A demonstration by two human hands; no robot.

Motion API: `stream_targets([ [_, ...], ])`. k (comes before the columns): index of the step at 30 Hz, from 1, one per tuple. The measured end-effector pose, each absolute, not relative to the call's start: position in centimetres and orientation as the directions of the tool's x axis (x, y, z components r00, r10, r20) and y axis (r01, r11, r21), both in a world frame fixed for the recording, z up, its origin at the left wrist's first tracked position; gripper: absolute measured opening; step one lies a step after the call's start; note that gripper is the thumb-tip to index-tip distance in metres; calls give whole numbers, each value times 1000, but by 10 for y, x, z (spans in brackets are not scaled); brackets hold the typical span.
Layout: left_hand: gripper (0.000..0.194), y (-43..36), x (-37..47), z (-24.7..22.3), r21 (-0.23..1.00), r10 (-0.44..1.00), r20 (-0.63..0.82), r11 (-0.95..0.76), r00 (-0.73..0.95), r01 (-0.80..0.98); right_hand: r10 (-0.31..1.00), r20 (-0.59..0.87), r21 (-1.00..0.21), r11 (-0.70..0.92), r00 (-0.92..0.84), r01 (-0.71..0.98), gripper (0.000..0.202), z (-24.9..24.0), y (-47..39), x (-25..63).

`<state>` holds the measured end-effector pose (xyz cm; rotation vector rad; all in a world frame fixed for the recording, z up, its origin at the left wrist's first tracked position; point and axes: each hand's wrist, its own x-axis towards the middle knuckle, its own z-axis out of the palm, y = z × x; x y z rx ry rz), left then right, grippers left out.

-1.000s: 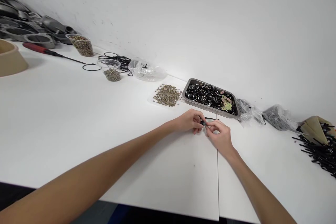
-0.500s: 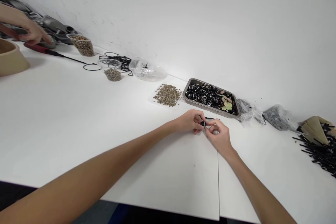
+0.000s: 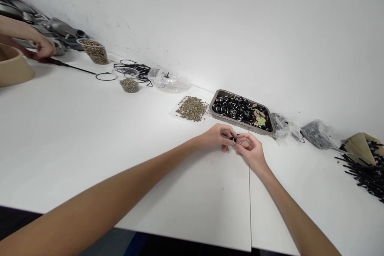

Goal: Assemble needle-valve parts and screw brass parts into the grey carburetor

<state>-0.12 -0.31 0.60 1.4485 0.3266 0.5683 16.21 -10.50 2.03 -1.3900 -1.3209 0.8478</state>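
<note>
Between my two hands is a small black part with a shiny metal ring (image 3: pixel 233 139). My left hand (image 3: pixel 220 136) pinches it from the left, thumb and forefinger closed on it. From the right, the fingertips of my right hand (image 3: pixel 250 148) close on the same part. The fingers cover much of it, so its full shape is hidden. Just beyond my hands stands a metal tray (image 3: pixel 229 121) heaped with similar black ringed parts and a few yellowish flat plates (image 3: pixel 259 118). Left of the tray, small brass-coloured screws (image 3: pixel 192 108) lie spread on a clear sheet.
Along the wall are bubble wrap (image 3: pixel 169 81), black rings (image 3: pixel 136 68), a cup of brass-coloured pieces (image 3: pixel 94 53) and a smaller cup (image 3: pixel 130 85). A co-worker's hand (image 3: pixel 45 46) holds a tool beside a beige container (image 3: pixel 15 73). Black rods (image 3: pixel 364 178) lie far right.
The small part has turned between my fingers, so its ring now faces me more. My right fingers have shifted slightly. The co-worker's hand has moved down onto the tool.
</note>
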Motion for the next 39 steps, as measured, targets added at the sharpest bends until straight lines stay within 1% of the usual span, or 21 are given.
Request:
stream_targets([
  [5,47,-2,-2,8,982,543,116,65,831,-179,982,134,-965,98,133,245,36,21,-104,163],
  [10,54,-1,-1,7,974,576,78,129,814,-184,981,134,-961,94,142,259,37,21,-103,163],
  [17,50,-3,-2,9,979,586,78,107,807,-172,981,137,-962,99,139,254,32,22,-105,162],
  [22,50,-5,-3,11,980,564,109,78,818,-184,986,124,-940,79,114,332,31,21,-106,160],
  [30,50,-6,-4,12,979,555,139,48,820,-198,971,210,-828,116,112,548,28,18,-111,155],
  [33,51,-6,-3,12,980,564,138,43,814,-196,967,218,-817,107,131,566,26,20,-112,153],
  [36,57,-6,-3,12,981,577,126,46,807,-186,968,213,-821,104,132,562,25,20,-111,154],
  [39,53,-5,-4,14,987,564,110,35,818,-157,973,196,-824,98,118,558,24,20,-110,155],
])
